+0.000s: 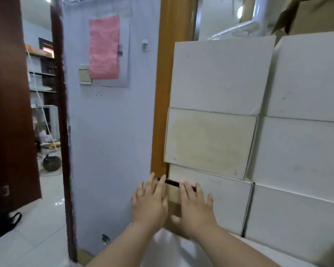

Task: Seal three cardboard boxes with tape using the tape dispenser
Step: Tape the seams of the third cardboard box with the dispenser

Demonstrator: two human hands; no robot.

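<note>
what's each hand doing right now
left hand: open, fingers spread, resting on the brown box
right hand: open, fingers spread, resting on the same box

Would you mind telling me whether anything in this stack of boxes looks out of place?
Yes: the yellowed box in the left column stands out, discoloured among white boxes and jutting slightly past them.

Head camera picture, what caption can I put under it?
Left hand and right hand rest open on a brown cardboard box beside stacked white boxes.
</note>
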